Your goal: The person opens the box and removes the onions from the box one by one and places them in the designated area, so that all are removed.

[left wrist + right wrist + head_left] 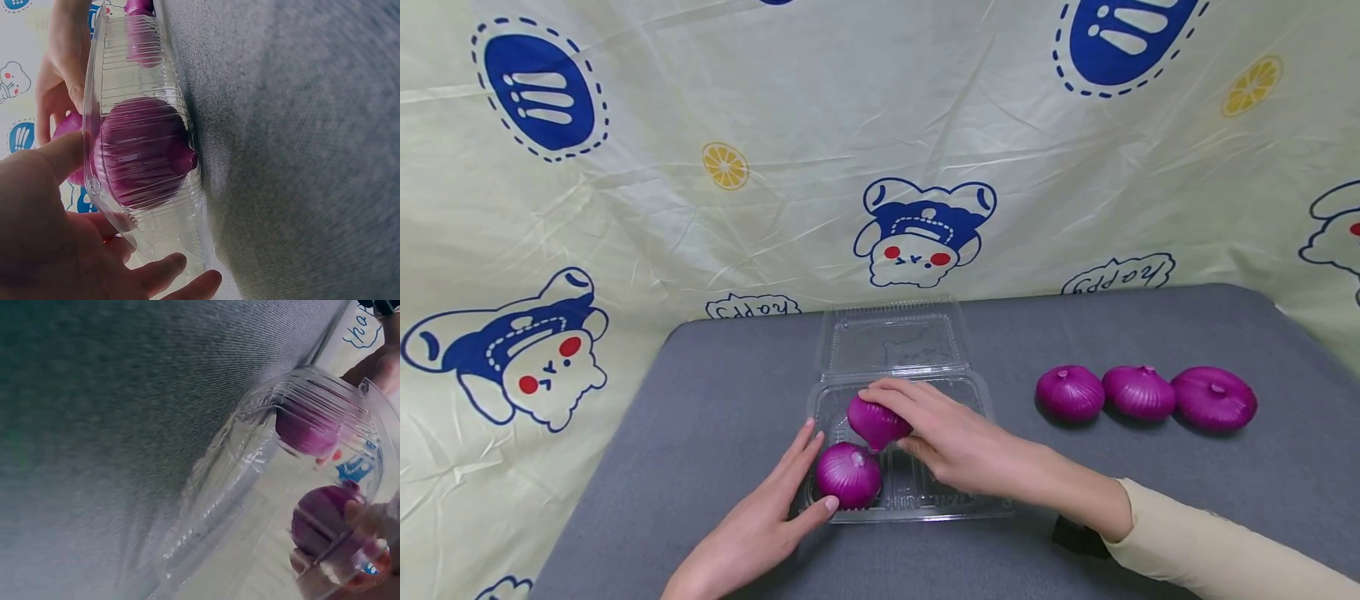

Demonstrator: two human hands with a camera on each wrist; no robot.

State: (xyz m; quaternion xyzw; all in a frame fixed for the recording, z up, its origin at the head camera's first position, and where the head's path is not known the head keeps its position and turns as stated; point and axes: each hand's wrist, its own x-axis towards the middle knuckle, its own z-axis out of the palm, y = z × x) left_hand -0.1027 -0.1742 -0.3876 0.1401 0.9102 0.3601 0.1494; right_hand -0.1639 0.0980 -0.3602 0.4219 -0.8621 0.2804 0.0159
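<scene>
A clear plastic clamshell box (925, 500) lies with its lid (895, 337) folded back. One purple onion (848, 477) sits in its front left corner; the left wrist view shows that onion (147, 153) through the ribbed wall. My right hand (951, 433) grips a second purple onion (877, 423) just behind the first, over the box; the right wrist view shows this onion (325, 519) between the fingers. My left hand (767, 517) touches the box's left side, thumb at the front rim and fingers spread along the edge.
Three more purple onions (1070, 393) stand in a row at the right of the grey table (737, 383). A small black object (1078, 537) lies partly under the right wrist. Behind the table hangs a printed curtain (805, 217).
</scene>
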